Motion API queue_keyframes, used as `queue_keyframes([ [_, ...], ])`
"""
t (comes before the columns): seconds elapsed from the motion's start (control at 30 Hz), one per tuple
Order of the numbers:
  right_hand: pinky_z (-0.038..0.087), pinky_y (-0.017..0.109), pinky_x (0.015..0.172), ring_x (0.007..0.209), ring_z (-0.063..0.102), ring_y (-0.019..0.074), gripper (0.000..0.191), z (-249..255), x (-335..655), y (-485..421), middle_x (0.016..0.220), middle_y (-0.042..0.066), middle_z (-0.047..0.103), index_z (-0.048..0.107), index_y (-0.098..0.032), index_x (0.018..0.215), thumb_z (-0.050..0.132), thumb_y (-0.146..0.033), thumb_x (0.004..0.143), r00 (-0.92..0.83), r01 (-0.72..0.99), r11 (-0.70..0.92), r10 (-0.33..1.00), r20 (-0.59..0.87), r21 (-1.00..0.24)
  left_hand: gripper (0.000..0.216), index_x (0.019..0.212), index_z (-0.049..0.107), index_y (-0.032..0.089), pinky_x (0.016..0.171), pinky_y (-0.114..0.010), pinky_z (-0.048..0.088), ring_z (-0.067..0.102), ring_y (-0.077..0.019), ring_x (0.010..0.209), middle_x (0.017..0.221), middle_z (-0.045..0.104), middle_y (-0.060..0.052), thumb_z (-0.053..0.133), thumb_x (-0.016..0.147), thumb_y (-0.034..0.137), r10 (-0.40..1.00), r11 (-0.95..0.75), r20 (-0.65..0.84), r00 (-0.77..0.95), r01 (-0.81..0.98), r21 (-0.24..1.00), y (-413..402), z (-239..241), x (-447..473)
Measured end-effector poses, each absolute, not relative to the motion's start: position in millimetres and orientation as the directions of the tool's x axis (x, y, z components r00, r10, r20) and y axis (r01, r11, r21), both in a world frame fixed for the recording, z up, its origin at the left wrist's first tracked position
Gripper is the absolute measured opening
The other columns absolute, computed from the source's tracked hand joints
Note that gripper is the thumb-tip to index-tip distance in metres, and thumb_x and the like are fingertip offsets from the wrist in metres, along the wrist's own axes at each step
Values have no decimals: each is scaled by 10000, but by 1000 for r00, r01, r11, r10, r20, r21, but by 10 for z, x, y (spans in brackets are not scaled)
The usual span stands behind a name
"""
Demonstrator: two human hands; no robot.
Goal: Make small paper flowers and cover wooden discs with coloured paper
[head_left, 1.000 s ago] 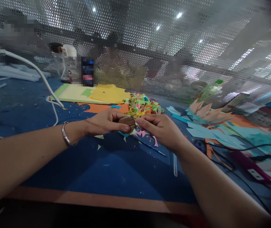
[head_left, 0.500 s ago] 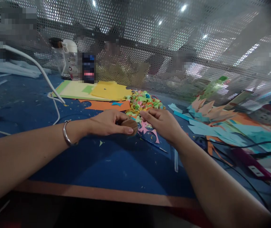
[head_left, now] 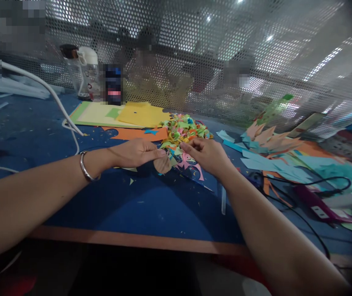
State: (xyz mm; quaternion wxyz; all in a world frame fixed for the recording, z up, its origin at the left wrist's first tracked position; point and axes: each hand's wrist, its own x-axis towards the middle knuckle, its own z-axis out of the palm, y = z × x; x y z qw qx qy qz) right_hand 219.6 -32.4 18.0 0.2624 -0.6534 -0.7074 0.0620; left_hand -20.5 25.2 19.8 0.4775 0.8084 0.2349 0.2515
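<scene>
My left hand [head_left: 141, 152], with a silver bangle on its wrist, pinches a round brown disc [head_left: 162, 165] with wood-like streaks between thumb and fingers. Just to the right, my right hand [head_left: 205, 154] has thumb and fingers drawn together. Whatever it may grip is too small or hidden to make out. Behind both hands lies a heap of colourful paper scraps [head_left: 186, 127]. Pink paper with round cut-outs [head_left: 189, 164] lies between and below the hands, and a thin blue pen-like stick [head_left: 199, 183] is close to my right wrist.
Yellow sheets [head_left: 145, 115] and an orange sheet [head_left: 135, 133] lie at the back. Clear bottles [head_left: 89, 76] and a phone [head_left: 113, 84] stand behind them. On the left rises a white cable-like arm [head_left: 46, 84]. Blue paper strips [head_left: 274, 166], black cables and a purple power strip [head_left: 320, 207] occupy the right.
My left hand has moved slightly up and left, turning the disc so its flat face hangs down below the thumb. My right hand stays pinched and nearly in place. The view has shifted a little.
</scene>
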Motion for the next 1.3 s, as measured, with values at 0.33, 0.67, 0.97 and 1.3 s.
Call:
queue_keyframes([
  [0.33, 279, 281, 520, 514, 430, 125, 462, 154, 2206, -316, 546, -22, 477, 519, -206, 641, 527, -594, 890, -37, 903, 142, 966, 256, -405, 331, 927, 737, 151, 602, -208, 476, 634, -127, 661, 807, 733, -65, 607, 901, 454, 297, -452, -151, 943, 278, 848, 360, 250, -291],
  [0.67, 294, 272, 518, 529, 441, 123, 449, 164, 2220, -325, 577, -22, 512, 548, -208, 685, 543, -611, 883, -60, 876, 151, 977, 207, -459, 299, 907, 555, 183, 472, -206, 436, 632, -115, 487, 625, 666, 18, 724, 810, 409, 445, -64, -306, 842, 370, 927, 328, 186, -228],
  [0.97, 297, 276, 511, 528, 454, 122, 476, 221, 2204, -354, 588, -13, 541, 585, -197, 707, 528, -635, 886, -76, 833, 159, 982, 174, -529, 221, 842, 635, 162, 432, -203, 355, 622, -99, 485, 606, 651, 13, 703, 821, 371, 626, -75, -272, 731, 403, 912, 284, 256, -191],
  [1.3, 321, 260, 519, 556, 428, 110, 414, 299, 2081, -450, 645, -26, 521, 595, -193, 764, 541, -576, 912, -98, 677, 194, 980, 175, -710, 245, 819, 505, 181, 533, -183, 485, 732, -150, 654, 641, 711, 2, 737, 752, 223, 742, 312, -267, 615, 36, 949, 154, 274, -94],
])
